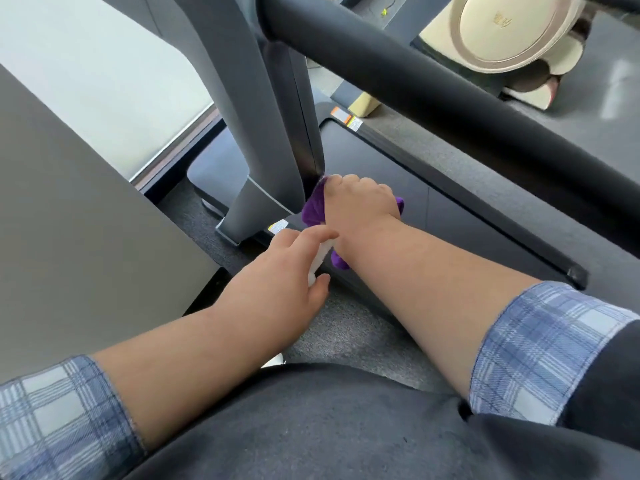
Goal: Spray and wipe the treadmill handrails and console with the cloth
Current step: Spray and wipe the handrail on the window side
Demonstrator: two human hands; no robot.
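Note:
My right hand (360, 202) grips a purple cloth (313, 209) and presses it against the foot of the treadmill's grey upright post (263, 133), low down near the deck. My left hand (284, 271) sits just below and left of it, its fingers curled round a white object (320, 259), mostly hidden, that looks like a spray bottle. The thick black handrail (415, 88) runs diagonally above both hands, from the top centre to the right edge. The console is out of view.
The dark treadmill deck (381, 168) with its side rail (485, 216) lies to the right of the post. A grey panel (69, 220) stands close on the left. Grey carpet (346, 327) covers the floor. A beige machine (512, 29) stands at the upper right.

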